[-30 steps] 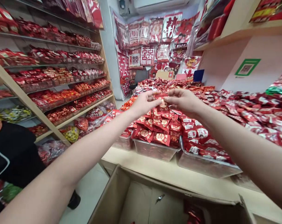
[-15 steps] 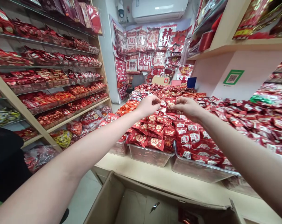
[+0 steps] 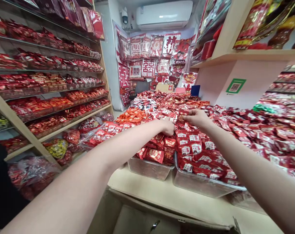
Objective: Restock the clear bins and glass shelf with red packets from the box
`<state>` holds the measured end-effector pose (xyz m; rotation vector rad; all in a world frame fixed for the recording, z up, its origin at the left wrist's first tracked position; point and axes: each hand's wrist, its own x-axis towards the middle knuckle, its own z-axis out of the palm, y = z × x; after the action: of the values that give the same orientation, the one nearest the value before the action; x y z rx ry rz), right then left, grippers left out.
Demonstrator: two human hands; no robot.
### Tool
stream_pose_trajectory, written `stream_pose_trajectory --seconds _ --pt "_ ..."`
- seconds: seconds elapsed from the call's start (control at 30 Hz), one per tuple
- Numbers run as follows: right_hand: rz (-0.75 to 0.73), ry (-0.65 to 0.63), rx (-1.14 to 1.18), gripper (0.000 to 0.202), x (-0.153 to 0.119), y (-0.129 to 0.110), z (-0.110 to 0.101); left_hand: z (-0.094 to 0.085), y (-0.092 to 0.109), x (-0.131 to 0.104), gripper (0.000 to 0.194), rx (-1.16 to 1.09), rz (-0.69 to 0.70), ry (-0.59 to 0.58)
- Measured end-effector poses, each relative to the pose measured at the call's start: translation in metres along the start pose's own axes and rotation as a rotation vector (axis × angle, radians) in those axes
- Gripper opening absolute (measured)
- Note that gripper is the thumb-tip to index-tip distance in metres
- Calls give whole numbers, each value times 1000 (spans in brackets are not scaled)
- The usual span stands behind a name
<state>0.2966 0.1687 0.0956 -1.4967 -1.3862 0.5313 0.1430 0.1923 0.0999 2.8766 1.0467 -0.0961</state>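
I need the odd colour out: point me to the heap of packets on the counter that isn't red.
The orange packets, heaped left of the left hand; every surrounding heap is red.

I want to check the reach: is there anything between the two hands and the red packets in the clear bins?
Nothing visible does. The left hand already rests on the heap of red packets in the clear bin, and the right hand pinches one red packet just above the heap. The bins have no lid.

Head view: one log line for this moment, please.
left hand: on red packets, grip unclear | right hand: pinching red packet | clear bin on counter
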Motion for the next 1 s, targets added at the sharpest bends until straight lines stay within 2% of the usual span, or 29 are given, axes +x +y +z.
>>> stream_pose_trajectory --seconds 0.13,0.27,0.4,0.57,0.8,1.0 --pt "-7 -6 -2 32 -3 4 0 -1 -1 3 15 23 6 -57" --pt "-3 -16 36 26 -5 2 2 -1 -3 5 10 35 35 -68" --pt "10 -35 81 21 -8 -2 1 -7 -4 -1 12 38 39 -42" --pt "26 -63 89 24 -13 -6 2 -14 -2 -12 19 64 23 -54" --pt "-9 -136 34 18 -13 -9 10 -15 -2 -19 26 128 27 -66" --pt "-35 -146 -43 15 -7 -5 12 -13 -3 -26 24 149 40 -42"
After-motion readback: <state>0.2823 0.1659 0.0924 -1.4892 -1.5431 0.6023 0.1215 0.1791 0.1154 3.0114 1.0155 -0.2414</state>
